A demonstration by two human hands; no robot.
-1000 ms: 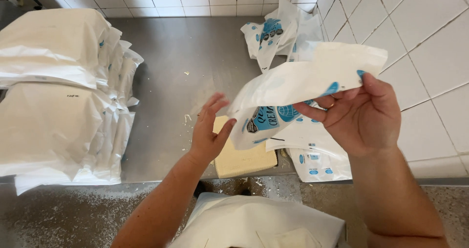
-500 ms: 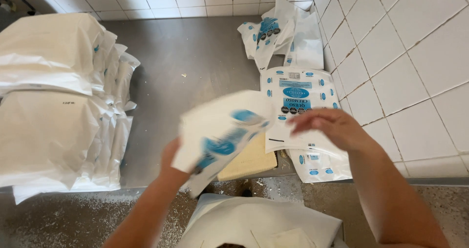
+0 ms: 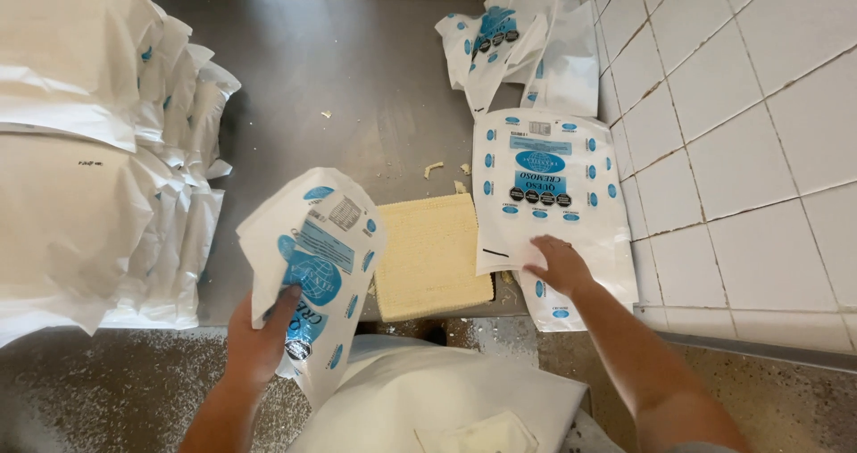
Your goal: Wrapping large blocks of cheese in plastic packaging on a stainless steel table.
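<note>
White plastic bags (image 3: 314, 265) with blue oval print and black dots, pale yellow waffle-textured cheese slab (image 3: 432, 255), dull grey steel counter (image 3: 357, 87), white wall tiles (image 3: 741, 132).

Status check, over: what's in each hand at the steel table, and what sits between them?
Left hand grips a white-and-blue bag, lifted. Right hand flat on the bag stack, not gripping. Pale square block between them, untouched.

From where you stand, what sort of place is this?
Probably a small cheese-packing room. A pale square cheese block lies on a steel worktable beside white tiled walls. The left hand holds a printed white-and-blue bag, the right hand rests on flat bags, and filled white packs are stacked alongside.
</note>
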